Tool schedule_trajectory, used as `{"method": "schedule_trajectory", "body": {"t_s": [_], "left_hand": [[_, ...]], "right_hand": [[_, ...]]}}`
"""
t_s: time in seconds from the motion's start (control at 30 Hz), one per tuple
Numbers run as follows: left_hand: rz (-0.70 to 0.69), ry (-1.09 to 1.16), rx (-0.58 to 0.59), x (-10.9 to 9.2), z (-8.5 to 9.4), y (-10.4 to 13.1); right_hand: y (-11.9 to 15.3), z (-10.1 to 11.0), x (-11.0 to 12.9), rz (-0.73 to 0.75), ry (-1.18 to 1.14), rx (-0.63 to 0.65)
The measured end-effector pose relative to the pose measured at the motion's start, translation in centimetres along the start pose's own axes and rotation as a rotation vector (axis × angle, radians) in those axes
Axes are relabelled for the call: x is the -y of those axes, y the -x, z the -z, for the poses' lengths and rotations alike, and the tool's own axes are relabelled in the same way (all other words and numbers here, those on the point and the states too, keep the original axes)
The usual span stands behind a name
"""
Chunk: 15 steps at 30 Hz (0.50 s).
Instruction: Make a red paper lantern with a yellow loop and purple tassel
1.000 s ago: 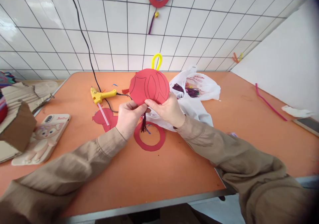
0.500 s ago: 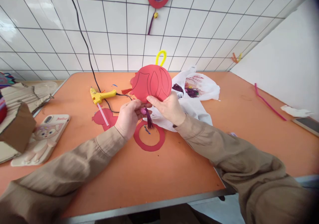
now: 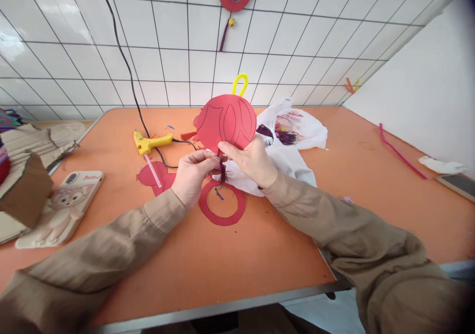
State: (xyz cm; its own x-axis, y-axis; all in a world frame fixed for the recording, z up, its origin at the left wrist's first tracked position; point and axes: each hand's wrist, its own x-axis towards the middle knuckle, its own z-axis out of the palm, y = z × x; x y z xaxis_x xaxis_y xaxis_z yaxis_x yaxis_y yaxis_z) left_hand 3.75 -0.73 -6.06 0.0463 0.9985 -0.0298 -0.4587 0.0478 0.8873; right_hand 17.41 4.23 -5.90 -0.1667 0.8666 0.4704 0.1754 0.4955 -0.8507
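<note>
A red paper disc [image 3: 228,119] with dark curved lines drawn on it is held up over the table, a yellow loop [image 3: 240,84] standing above its top edge. My right hand [image 3: 254,162] grips the disc's lower edge, thumb on the near face. Just below that edge, the fingers of my left hand [image 3: 196,173] pinch the top of a dark purple tassel [image 3: 223,174], which hangs down; its bead is mostly covered by the fingers. Under the hands lies a red paper ring [image 3: 221,221].
A yellow glue gun [image 3: 152,142] with its cord rests at left beside red paper cutouts [image 3: 154,175]. Behind my right hand is a white plastic bag [image 3: 306,126] with purple tassels. A phone [image 3: 70,203] and cardboard [image 3: 25,190] lie at far left, a pink stick [image 3: 401,151] at right.
My left thumb and fingers have closed over the tassel's pink bead, which showed before. The tassel's top has come up closer to the disc's lower edge. My right hand has barely moved.
</note>
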Motion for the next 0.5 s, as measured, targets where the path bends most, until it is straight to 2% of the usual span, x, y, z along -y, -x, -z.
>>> {"method": "schedule_trajectory", "body": {"t_s": [0.37,0.5], "left_hand": [[-0.044,-0.027,0.016,0.4,0.5,-0.3],[-0.08,-0.09,0.035,0.3,0.7,-0.5]], "right_hand": [[0.2,0.1,1.0,-0.07,-0.013,0.01],[0.3,0.2,1.4,-0.071,-0.097,0.033]]}}
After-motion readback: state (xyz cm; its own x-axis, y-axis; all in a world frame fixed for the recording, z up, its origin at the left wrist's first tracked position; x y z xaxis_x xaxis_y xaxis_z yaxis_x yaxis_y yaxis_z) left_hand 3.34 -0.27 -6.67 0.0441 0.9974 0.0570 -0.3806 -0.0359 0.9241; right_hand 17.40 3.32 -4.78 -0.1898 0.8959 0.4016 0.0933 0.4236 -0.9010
